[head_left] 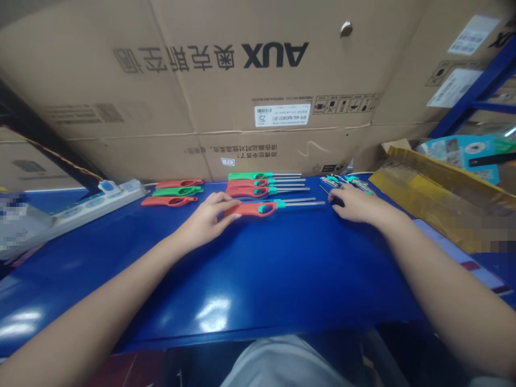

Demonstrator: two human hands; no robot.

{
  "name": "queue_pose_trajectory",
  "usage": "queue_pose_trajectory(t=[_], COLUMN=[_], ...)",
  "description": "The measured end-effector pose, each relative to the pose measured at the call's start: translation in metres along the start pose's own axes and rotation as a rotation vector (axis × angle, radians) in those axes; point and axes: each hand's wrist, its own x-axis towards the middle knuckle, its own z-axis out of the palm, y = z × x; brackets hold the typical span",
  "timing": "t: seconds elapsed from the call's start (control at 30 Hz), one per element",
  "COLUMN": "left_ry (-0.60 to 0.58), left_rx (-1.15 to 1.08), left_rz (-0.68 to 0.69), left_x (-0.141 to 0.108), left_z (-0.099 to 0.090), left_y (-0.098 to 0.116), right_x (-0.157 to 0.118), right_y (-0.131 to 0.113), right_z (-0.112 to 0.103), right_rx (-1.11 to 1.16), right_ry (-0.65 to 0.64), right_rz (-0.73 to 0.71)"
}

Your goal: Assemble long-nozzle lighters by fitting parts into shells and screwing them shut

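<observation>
My left hand (212, 217) is closed round the back end of an orange-red stick lighter (264, 209), which has a teal trigger and a long metal tube pointing right. Just behind that tube shows a second metal tube, its handle mostly hidden. To the right, my right hand (352, 203) reaches to a small heap of teal-and-metal lighter parts (355, 181). Its thumb and forefinger are curved and apart, and the other fingers are partly hidden. Beyond my left hand lie a green stick lighter (245, 176) and red stick lighters (248, 192), side by side with their tubes pointing right.
Red and green lighter shells (171, 201) lie left of my left hand. A white power strip (91, 207) runs along the table's left side. The blue table (258, 279) ends at a large cardboard box (193, 107). A yellow-taped carton (439, 193) stands at right.
</observation>
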Motion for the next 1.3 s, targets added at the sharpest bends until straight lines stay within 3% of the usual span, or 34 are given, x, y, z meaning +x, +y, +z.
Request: queue_pose_trajectory(t=[0.07, 0.17, 0.27, 0.63, 1.3], left_ry=[0.05, 0.093, 0.117, 0.235, 0.243], left_rx=[0.025, 0.042, 0.053, 0.075, 0.2], left_rz=[-0.016, -0.038, -0.045, -0.062, 0.086], left_x=[0.001, 0.002, 0.003, 0.007, 0.001], left_z=[0.004, 0.01, 0.015, 0.026, 0.025], left_y=[-0.009, -0.02, -0.026, -0.026, -0.009], right_x=[0.0, 0.0, -0.001, -0.001, -0.002], right_y=[-0.004, -0.015, -0.032, -0.062, -0.061], right_z=[-0.002, -0.001, 0.004, 0.022, 0.031], right_rx=[0.01, 0.087, 0.128, 0.07, 0.09], right_ry=[0.078, 0.249, 0.316, 0.268, 0.307], right_rz=[-0.053, -0.251, -0.384, -0.49, -0.559])
